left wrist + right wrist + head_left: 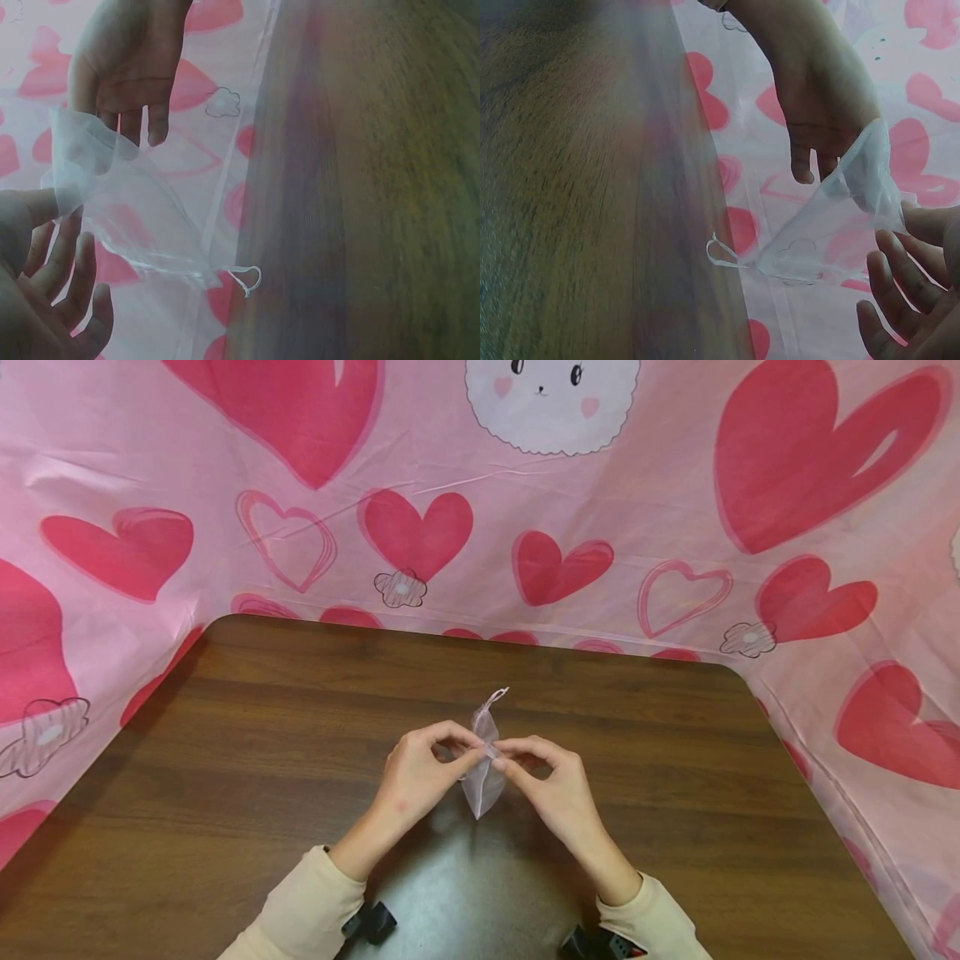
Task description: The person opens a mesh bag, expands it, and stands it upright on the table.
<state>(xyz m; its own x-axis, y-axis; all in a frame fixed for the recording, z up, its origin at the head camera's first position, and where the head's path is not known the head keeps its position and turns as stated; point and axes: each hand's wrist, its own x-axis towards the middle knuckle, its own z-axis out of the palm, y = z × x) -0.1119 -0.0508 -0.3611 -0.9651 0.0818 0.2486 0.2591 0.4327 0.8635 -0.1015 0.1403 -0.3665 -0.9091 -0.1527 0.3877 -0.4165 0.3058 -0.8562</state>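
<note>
A small sheer whitish drawstring pouch is stretched between both hands above the table. My left hand pinches it from one side between thumb and fingertips. From the other side my right hand pinches it at nearly the same spot, the fingertips of both hands almost meeting. The pouch's white cord loop sticks out at the far end, pointing away from me. Through the see-through pouch fabric in the left wrist view, the pink backdrop shows. The right wrist view shows the pouch tapering toward its cord loop.
A dark brown wooden table with rounded far corners lies under the hands. Pink cloth printed with hearts hangs along its far edge and both sides. Black wrist devices sit by the cream sleeves.
</note>
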